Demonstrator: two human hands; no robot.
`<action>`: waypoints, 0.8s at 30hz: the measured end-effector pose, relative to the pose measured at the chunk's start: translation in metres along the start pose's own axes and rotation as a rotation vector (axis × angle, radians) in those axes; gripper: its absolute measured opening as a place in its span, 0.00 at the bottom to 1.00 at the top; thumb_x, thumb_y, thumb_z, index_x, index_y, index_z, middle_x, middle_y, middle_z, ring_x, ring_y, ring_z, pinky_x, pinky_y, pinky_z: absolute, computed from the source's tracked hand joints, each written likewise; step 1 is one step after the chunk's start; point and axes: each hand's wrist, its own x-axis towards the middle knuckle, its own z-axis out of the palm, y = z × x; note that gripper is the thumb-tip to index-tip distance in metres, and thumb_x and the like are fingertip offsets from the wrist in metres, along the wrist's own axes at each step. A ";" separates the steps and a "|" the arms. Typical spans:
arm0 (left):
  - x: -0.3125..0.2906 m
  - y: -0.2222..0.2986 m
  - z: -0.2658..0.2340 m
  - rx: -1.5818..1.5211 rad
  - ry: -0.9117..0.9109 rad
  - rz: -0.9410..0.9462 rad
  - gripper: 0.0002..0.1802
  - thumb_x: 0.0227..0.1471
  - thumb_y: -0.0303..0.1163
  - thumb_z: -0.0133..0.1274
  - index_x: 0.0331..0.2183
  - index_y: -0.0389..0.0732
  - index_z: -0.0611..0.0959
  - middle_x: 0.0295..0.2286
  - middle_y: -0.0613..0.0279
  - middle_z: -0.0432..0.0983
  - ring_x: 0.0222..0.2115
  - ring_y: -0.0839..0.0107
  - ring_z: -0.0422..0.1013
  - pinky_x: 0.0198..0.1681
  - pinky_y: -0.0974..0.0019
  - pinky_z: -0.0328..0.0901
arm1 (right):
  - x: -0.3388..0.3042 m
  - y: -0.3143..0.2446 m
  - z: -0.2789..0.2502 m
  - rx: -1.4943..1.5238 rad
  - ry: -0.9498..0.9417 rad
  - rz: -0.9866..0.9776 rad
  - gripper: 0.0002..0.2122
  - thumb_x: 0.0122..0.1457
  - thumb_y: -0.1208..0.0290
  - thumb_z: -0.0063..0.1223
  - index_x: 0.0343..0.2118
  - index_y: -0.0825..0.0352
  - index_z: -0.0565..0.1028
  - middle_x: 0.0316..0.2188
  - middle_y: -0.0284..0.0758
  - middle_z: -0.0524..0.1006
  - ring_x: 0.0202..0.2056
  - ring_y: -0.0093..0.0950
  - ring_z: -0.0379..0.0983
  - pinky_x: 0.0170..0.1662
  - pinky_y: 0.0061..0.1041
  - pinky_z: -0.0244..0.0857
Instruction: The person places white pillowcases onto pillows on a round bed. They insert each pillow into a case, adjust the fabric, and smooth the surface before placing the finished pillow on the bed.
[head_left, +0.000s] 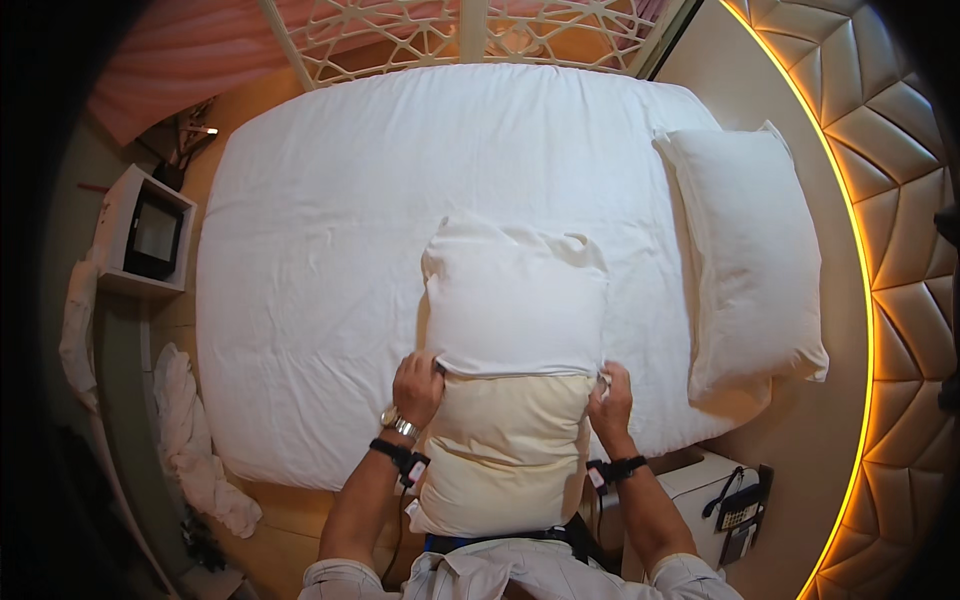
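Note:
A cream pillow (pixel 508 455) lies in front of me, its near end against my body at the bed's edge. Over its far part sits a white pillowcase (pixel 515 310), whose open hem crosses the pillow about midway. My left hand (pixel 418 388) is closed on the left end of that hem, with a watch on the wrist. At the right end of the hem, my right hand (pixel 611 402) pinches the cloth. Both wrists carry black straps with small devices and cables. The case's far corners look loose and crumpled.
The bed has a white sheet (pixel 330 220). A second white pillow (pixel 755 260) lies at its right end. Beyond stands a lattice screen (pixel 480 40). A nightstand with a telephone (pixel 738 510) is at lower right; crumpled white linen (pixel 190 440) lies on the floor at left.

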 end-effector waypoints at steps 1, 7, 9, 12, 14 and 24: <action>0.009 0.003 0.007 -0.017 -0.002 0.048 0.13 0.53 0.24 0.54 0.42 0.37 0.81 0.35 0.51 0.77 0.37 0.47 0.73 0.45 0.49 0.69 | 0.013 -0.011 0.003 0.042 -0.012 -0.046 0.19 0.54 0.88 0.55 0.50 0.69 0.73 0.50 0.49 0.76 0.54 0.49 0.73 0.56 0.40 0.70; 0.036 0.027 0.014 -0.062 -0.003 0.110 0.08 0.59 0.23 0.51 0.41 0.36 0.81 0.35 0.51 0.78 0.38 0.48 0.73 0.45 0.50 0.69 | 0.058 -0.053 0.018 0.016 -0.161 -0.275 0.20 0.50 0.87 0.52 0.47 0.65 0.78 0.47 0.43 0.80 0.53 0.48 0.74 0.56 0.42 0.68; 0.035 0.031 0.009 -0.202 -0.019 0.040 0.06 0.59 0.24 0.52 0.39 0.37 0.81 0.34 0.50 0.77 0.38 0.48 0.73 0.44 0.50 0.69 | 0.064 -0.052 0.025 0.090 -0.146 -0.184 0.17 0.52 0.87 0.53 0.44 0.65 0.80 0.44 0.43 0.81 0.50 0.47 0.75 0.52 0.41 0.69; 0.017 0.032 -0.019 -0.339 -0.105 -0.059 0.05 0.58 0.23 0.55 0.38 0.36 0.82 0.32 0.49 0.77 0.37 0.47 0.73 0.44 0.50 0.68 | 0.066 -0.060 0.011 0.302 -0.222 -0.019 0.11 0.56 0.81 0.55 0.42 0.68 0.79 0.37 0.47 0.81 0.41 0.48 0.78 0.44 0.39 0.72; -0.002 0.028 -0.043 -0.329 -0.212 -0.007 0.04 0.57 0.23 0.56 0.37 0.37 0.82 0.32 0.50 0.78 0.36 0.47 0.73 0.43 0.49 0.68 | 0.057 -0.064 -0.023 0.305 -0.402 0.055 0.09 0.58 0.79 0.55 0.42 0.69 0.79 0.35 0.48 0.80 0.38 0.49 0.79 0.42 0.39 0.73; -0.078 -0.007 -0.041 -0.162 -0.533 0.123 0.03 0.57 0.27 0.58 0.34 0.40 0.80 0.31 0.53 0.78 0.36 0.48 0.73 0.42 0.49 0.67 | -0.031 -0.036 -0.020 -0.024 -0.654 -0.022 0.06 0.55 0.69 0.64 0.31 0.64 0.79 0.27 0.41 0.80 0.33 0.45 0.78 0.37 0.41 0.71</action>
